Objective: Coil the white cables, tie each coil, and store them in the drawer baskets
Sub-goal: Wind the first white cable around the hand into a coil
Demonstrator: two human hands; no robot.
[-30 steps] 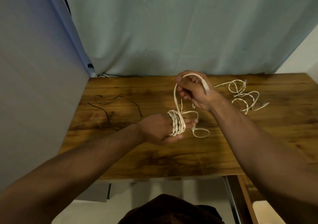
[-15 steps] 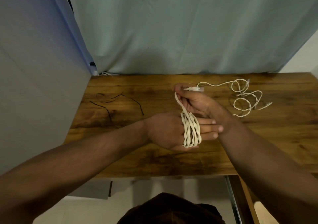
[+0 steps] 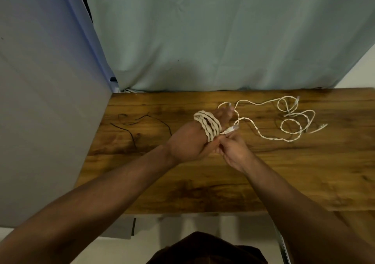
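Curtain (image 3: 213,36): pale cloth behind the counter; its top and sides run out of frame.
Panel (image 3: 40,111): grey sheet at left, covering the counter's left end.
Counter (image 3: 203,182): brown wood; right end cut by the frame, near edge partly behind the forearms. What lies below it is hard to make out, and any drawer baskets cannot be told.
Left hand (image 3: 188,144): back up, fingers stretched out together toward the far side. The coil wraps around them. Fingertips are blurred past the coil; the palm is hidden.
Right hand (image 3: 233,152): just beside the left, touching it at the thumb side. Fingers are pinched together on the cable end at the plug; what the palm holds is hidden.
Coil (image 3: 208,125): white twisted cable, several turns around the left fingers, held above the counter.
Loose cable (image 3: 290,121): white, lying in open loops on the counter's far right, well apart from the hands. One strand runs toward the left fingertips; whether it joins the coil cannot be told.
Black cord (image 3: 129,129): thin, lying on the counter left of the hands.
Plug (image 3: 230,129): clear tip sticking out above the right fingers, beside the coil.
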